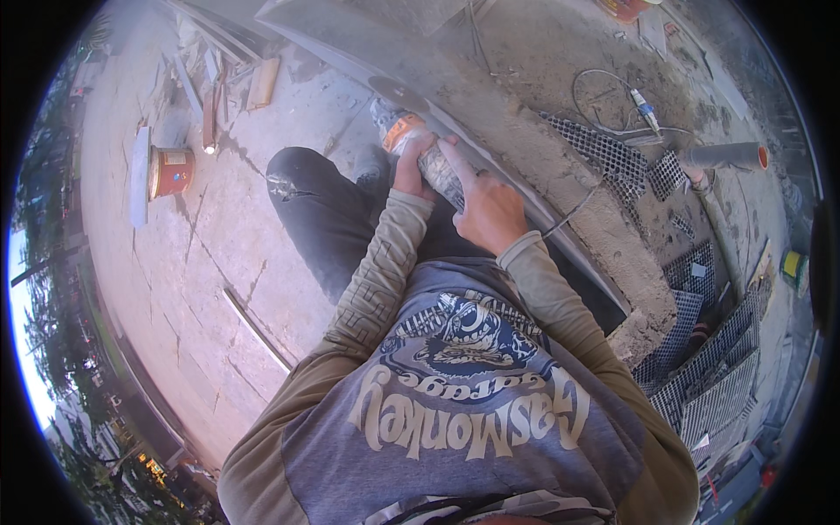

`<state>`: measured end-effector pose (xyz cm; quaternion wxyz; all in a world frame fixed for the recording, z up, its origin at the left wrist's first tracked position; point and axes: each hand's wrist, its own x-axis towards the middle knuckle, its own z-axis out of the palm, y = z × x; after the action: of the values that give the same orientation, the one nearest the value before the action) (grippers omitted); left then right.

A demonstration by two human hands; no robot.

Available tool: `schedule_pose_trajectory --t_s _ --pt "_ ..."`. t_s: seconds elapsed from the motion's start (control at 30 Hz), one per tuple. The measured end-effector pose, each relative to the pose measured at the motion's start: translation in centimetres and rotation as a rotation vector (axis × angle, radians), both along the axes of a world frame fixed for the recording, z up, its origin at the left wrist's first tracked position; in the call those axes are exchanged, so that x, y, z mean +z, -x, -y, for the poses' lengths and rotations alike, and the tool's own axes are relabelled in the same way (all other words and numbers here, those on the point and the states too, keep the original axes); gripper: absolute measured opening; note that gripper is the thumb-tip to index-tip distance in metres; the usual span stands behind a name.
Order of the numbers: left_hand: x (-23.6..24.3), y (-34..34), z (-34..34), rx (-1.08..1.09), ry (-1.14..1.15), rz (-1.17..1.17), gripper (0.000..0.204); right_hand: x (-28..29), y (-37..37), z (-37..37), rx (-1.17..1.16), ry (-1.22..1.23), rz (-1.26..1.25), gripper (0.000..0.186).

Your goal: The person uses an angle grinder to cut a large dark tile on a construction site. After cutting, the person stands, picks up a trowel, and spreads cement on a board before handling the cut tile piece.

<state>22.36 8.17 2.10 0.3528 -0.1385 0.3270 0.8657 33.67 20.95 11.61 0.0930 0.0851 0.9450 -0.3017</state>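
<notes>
A dust-covered angle grinder [401, 129] with an orange band near its head is held out in front of my knees. My left hand [413, 164] is wrapped round its body just behind that band. Farther back, my right hand [490, 208] grips the rear of the body, its index finger stretched along the casing. The round disc [395, 91] at the grinder's head lies against the long edge of a grey slab [337, 54]. Dust hazes the far part of the view. Whether the disc is turning cannot be told.
A reddish-brown bucket [171, 171] stands on the paved floor at left, beside a pale board [140, 179]. Wood scraps [262, 83] lie beyond it. At right are black grid sheets [604, 157], a cable connector [645, 112], a grey pipe [722, 156] and a rough ledge [643, 293].
</notes>
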Motion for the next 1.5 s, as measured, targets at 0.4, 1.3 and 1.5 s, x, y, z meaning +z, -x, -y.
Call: schedule_pose_trajectory --t_s 0.4,1.3,1.5 --pt "-0.2 -0.8 -0.3 0.020 0.023 -0.041 0.034 0.1 -0.8 -0.5 0.008 0.037 -0.033 0.104" --pt "-1.1 -0.5 -0.6 0.027 0.054 -0.059 0.040 -0.9 -0.6 -0.5 -0.015 0.030 -0.027 0.108" --pt "-0.6 -1.9 -0.8 0.007 0.014 -0.047 0.042 -0.4 -1.9 -0.7 -0.017 0.039 -0.026 0.107"
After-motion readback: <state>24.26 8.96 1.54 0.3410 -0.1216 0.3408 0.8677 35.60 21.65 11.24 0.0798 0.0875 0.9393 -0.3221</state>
